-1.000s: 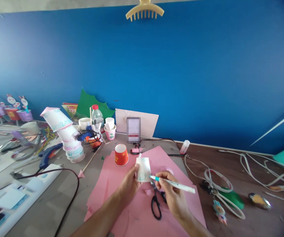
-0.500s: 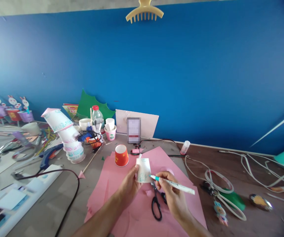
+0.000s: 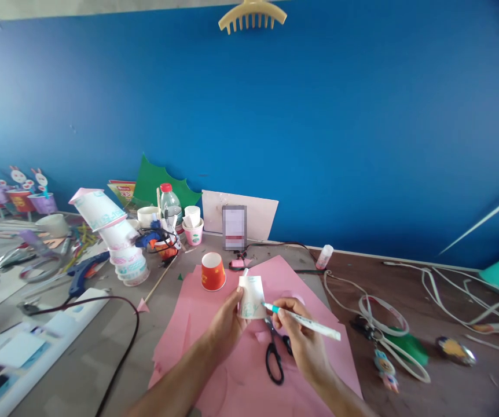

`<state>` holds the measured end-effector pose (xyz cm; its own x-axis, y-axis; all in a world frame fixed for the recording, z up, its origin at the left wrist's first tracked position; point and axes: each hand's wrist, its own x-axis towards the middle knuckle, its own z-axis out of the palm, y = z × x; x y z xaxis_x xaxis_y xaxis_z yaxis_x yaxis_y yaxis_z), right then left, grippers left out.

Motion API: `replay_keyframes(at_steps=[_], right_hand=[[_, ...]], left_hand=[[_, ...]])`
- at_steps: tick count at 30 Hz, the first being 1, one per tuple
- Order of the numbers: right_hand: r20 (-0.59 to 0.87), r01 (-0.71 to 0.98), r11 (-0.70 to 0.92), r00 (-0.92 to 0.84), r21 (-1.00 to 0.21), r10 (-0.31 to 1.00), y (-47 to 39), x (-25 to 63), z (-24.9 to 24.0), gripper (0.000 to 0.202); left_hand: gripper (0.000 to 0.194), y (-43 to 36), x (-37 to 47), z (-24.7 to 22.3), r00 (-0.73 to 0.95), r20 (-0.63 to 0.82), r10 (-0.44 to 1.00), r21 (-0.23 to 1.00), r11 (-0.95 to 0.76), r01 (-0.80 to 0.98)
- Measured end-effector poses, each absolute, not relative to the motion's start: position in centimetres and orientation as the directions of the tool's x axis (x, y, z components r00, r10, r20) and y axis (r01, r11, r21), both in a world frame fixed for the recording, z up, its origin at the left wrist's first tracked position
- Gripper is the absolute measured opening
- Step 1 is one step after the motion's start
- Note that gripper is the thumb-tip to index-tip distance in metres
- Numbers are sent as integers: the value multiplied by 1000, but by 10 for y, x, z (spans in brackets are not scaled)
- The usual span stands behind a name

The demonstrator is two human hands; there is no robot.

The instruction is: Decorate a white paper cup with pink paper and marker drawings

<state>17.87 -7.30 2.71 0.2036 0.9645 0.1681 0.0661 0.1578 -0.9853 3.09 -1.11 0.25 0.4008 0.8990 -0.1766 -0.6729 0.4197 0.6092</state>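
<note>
My left hand (image 3: 228, 321) is closed around the side of a white paper cup (image 3: 252, 295), which carries faint teal drawn lines near its lower edge and a few near the top. In my right hand (image 3: 296, 330) is a white marker pen (image 3: 314, 327) with a teal tip end, gripped like a pencil. Its tip is at the cup's right side, low down; whether it touches is too small to tell. Beneath both hands lies pink paper (image 3: 215, 370). Black-handled scissors (image 3: 274, 362) rest on it, their blades partly hidden behind the cup. A red paper cup (image 3: 213, 272) stands just beyond my left hand.
Leaning stacked cups (image 3: 121, 243) and a blue glue gun (image 3: 80, 275) are on the left, near a white power strip (image 3: 50, 347). A phone-like blurred panel (image 3: 234, 227) stands at the back. White cords (image 3: 427, 289) and a keychain figure (image 3: 386, 370) lie on the right.
The view has shifted very slightly. The pen tip remains by the cup's right side, and the teal lines low on the cup look clearer. Both hands keep their hold.
</note>
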Motion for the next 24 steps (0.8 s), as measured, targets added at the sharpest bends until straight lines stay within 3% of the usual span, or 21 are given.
replay_keyframes(at_steps=[24], right_hand=[[125, 43, 120, 174, -992, 977, -74, 177, 29, 38]], left_hand=[[31, -9, 30, -1, 431, -152, 889, 597, 430, -677]])
